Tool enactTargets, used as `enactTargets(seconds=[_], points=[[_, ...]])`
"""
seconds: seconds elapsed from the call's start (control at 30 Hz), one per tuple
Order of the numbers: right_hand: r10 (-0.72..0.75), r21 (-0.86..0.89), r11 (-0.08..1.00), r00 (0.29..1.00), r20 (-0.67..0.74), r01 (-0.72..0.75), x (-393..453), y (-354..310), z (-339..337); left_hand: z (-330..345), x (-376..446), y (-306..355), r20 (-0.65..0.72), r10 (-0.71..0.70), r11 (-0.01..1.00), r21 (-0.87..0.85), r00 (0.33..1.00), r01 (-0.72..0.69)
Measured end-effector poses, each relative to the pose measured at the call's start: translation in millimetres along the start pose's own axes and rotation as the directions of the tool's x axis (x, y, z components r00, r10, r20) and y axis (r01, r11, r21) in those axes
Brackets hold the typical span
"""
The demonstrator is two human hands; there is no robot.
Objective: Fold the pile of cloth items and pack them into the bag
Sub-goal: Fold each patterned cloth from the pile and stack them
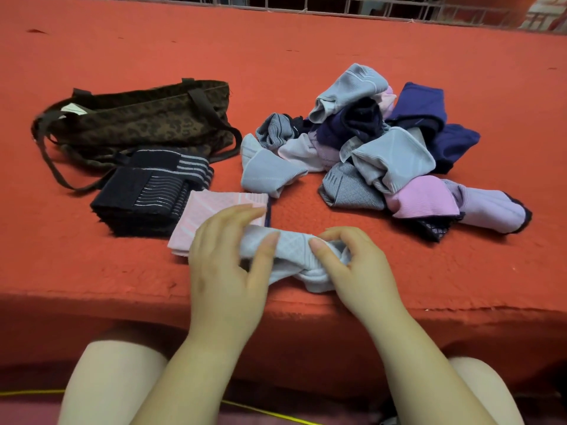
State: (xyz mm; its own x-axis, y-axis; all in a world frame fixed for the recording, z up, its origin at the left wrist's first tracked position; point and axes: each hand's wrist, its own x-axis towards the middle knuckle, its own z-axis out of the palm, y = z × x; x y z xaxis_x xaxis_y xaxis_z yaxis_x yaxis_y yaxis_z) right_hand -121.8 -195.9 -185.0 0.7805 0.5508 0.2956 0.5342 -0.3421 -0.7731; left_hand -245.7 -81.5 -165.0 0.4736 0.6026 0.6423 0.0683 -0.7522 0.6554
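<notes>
Both hands work a light blue cloth on the red surface — left hand and right hand pinching its ends. Beyond the fingertips lies the unfolded pile; beyond the left fingers, a pink folded cloth, dark stack and leopard-print bag.

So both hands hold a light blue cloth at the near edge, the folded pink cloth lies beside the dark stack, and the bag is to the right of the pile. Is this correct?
Not quite. The head view shows the bag to the left of the pile, behind the dark stack. The rest holds: the left hand and right hand hold the light blue cloth, and the pink cloth lies beside the stack.
</notes>
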Motion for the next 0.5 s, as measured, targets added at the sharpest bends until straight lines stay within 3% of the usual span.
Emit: enactTargets(seconds=[0.07,0.2,0.37,0.5], points=[[0.024,-0.026,0.999,0.999,0.033,-0.023,8,0,-1,1,-1,-3,0.152,0.143,0.977,0.135,0.978,-0.164],[0.085,-0.044,0.996,0.994,0.070,-0.083,17,1,-4,-3,-1,-19,0.467,0.054,0.951,0.247,0.882,-0.189],[0.007,-0.021,1.000,0.997,-0.082,-0.009,9,-1,-3,-17,18,-20,0.496,0.034,0.969,0.197,0.868,-0.150],[-0.050,0.156,0.982,0.950,-0.309,0.102,-4,-11,-8,-25,32,-8,0.499,-0.128,0.991,0.102,0.857,0.088]])
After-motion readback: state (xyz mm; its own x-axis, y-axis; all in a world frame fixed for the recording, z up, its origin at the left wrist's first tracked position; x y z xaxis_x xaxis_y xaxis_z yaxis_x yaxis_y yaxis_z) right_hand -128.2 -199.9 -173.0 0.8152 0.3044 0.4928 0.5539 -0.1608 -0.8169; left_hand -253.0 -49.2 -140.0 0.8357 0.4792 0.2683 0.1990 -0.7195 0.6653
